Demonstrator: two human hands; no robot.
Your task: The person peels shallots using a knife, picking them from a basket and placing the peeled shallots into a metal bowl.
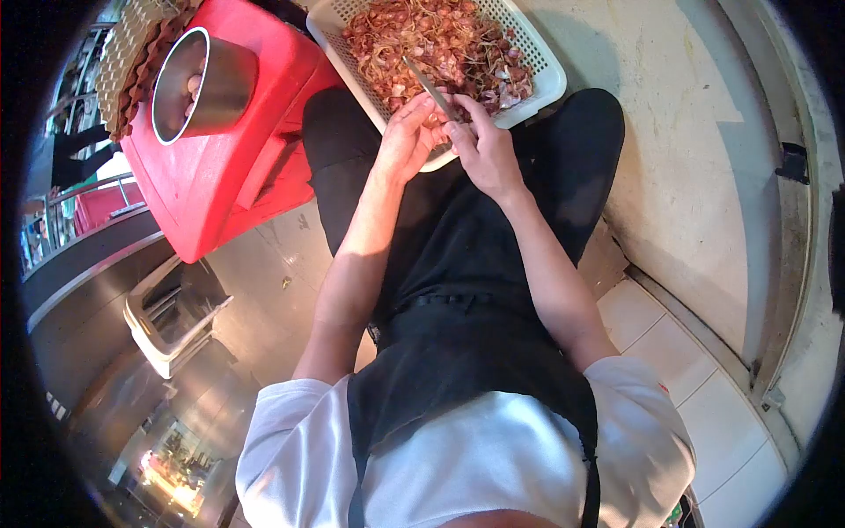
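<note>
A white perforated basket stands between and beyond my knees, heaped with small reddish shallots and dry skins. Over its near edge my right hand is closed around a knife, whose blade points up and to the left. Close against it, my left hand is closed, its fingertips pinching something small beside the blade, probably a shallot; the fingers hide most of it.
A steel pot with a few peeled bulbs inside stands on a red plastic surface at the left. Egg trays are behind it. A pale wall rises at the right; a plastic stool-like frame is lower left.
</note>
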